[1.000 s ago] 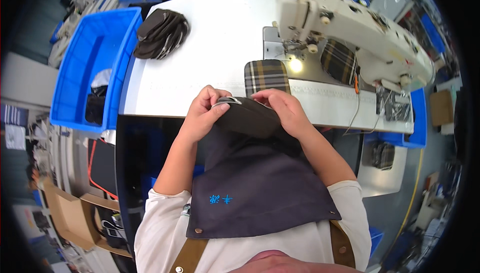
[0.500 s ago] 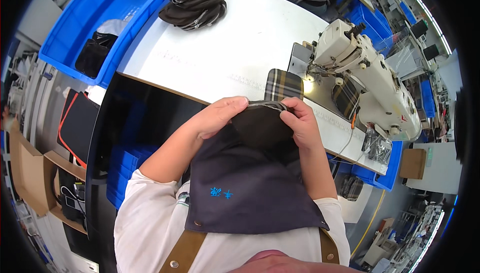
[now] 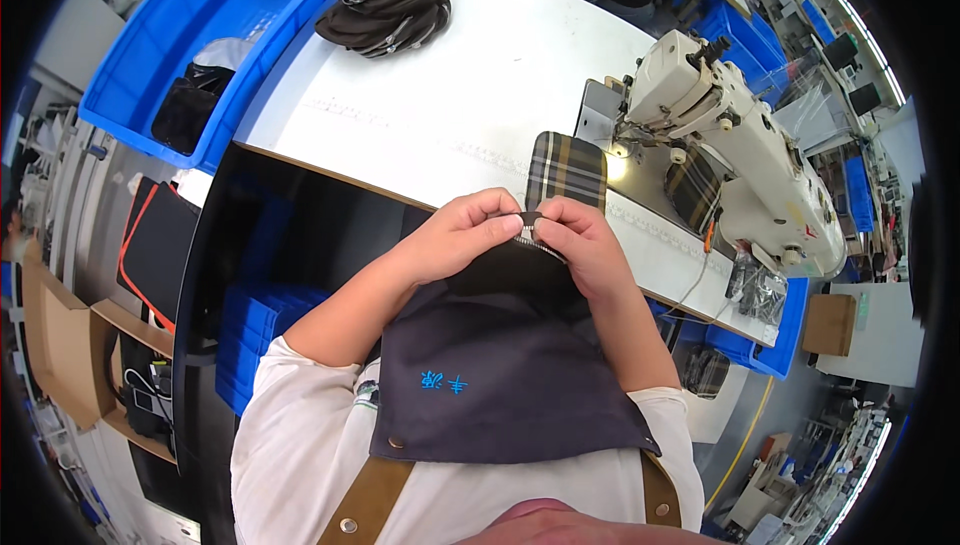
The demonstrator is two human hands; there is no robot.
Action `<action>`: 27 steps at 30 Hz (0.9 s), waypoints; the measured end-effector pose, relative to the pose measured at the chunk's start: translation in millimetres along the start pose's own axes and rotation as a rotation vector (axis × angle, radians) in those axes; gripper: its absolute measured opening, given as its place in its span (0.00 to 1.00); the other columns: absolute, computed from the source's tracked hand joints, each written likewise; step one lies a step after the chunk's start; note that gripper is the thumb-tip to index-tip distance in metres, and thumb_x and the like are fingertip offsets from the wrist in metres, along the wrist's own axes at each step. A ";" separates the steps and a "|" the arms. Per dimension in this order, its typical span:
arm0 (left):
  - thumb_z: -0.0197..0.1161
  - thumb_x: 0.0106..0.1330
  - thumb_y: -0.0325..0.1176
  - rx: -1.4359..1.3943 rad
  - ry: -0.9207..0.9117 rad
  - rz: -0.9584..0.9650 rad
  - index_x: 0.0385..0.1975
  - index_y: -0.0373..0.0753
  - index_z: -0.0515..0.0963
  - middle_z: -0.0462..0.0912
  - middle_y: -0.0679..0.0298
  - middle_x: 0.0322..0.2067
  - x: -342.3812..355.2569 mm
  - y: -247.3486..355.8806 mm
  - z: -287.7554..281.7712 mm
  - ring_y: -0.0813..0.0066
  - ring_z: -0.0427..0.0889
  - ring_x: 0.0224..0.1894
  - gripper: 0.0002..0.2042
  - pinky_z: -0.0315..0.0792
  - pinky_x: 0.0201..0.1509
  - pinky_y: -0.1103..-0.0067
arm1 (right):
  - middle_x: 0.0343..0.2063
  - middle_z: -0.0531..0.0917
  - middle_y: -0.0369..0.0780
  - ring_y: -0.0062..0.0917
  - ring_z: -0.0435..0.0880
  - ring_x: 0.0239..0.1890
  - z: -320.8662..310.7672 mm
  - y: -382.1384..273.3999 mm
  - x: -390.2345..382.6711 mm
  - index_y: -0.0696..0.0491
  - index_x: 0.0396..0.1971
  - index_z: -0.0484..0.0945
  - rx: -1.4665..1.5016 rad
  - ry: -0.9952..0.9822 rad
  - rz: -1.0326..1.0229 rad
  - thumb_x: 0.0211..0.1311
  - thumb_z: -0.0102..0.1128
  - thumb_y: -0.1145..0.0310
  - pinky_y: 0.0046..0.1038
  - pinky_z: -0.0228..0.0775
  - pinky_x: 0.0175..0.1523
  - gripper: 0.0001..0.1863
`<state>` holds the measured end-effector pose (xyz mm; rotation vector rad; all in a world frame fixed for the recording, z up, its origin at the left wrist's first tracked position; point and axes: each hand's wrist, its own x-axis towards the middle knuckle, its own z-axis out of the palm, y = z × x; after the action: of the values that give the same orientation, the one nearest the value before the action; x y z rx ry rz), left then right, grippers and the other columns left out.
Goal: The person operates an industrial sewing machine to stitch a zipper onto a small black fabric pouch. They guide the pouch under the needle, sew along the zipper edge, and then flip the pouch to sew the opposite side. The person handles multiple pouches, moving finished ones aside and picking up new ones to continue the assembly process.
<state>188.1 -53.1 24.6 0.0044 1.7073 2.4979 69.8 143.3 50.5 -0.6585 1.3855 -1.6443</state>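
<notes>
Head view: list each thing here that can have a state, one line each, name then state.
dark pouch: held at its zipper edge by both hands, over the lap.
left hand: pinching the zipper edge.
right hand: pinching the zipper edge.
plaid piece: lying flat by the machine.
sewing machine: lamp lit; a second plaid piece lies under its arm.
stack of dark pouches: piled on the white table.

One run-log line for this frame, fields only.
left hand: pinches dark pouch zipper edge | right hand: pinches same edge | plaid piece: on table, by sewing machine
</notes>
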 end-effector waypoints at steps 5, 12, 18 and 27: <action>0.59 0.78 0.39 0.093 0.006 -0.086 0.41 0.40 0.77 0.80 0.72 0.39 -5.2 -5.7 -9.6 0.86 0.73 0.44 0.09 0.67 0.53 0.83 | 0.27 0.77 0.34 0.18 0.73 0.29 -5.7 0.9 -4.7 0.55 0.30 0.77 0.187 0.062 -0.222 0.73 0.59 0.71 0.22 0.67 0.39 0.09; 0.54 0.80 0.41 -0.251 0.083 -0.146 0.44 0.41 0.77 0.74 0.76 0.33 -17.1 -34.0 -11.0 0.87 0.69 0.35 0.11 0.66 0.42 0.84 | 0.32 0.81 0.37 0.23 0.80 0.35 -15.8 10.4 -8.4 0.54 0.37 0.77 0.328 0.084 -0.213 0.78 0.58 0.63 0.26 0.73 0.46 0.10; 0.46 0.82 0.42 -0.635 0.400 -0.039 0.55 0.37 0.76 0.86 0.61 0.48 -10.8 -12.8 -3.5 0.69 0.86 0.50 0.17 0.78 0.59 0.71 | 0.58 0.85 0.40 0.24 0.81 0.60 -15.1 63.9 -33.0 0.62 0.63 0.76 0.355 -0.026 0.150 0.74 0.66 0.61 0.31 0.70 0.68 0.26; 0.59 0.78 0.49 0.042 -0.110 -0.202 0.47 0.35 0.82 0.86 0.69 0.38 14.4 0.9 -32.3 0.83 0.81 0.41 0.19 0.75 0.48 0.81 | 0.23 0.86 0.42 0.27 0.84 0.26 -22.5 37.9 -42.4 0.55 0.43 0.86 -0.555 -0.009 0.159 0.72 0.65 0.59 0.34 0.74 0.36 0.14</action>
<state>171.5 -82.1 12.7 -0.0257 1.6283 2.2736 82.3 190.9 14.2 -0.8379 1.8555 -1.1284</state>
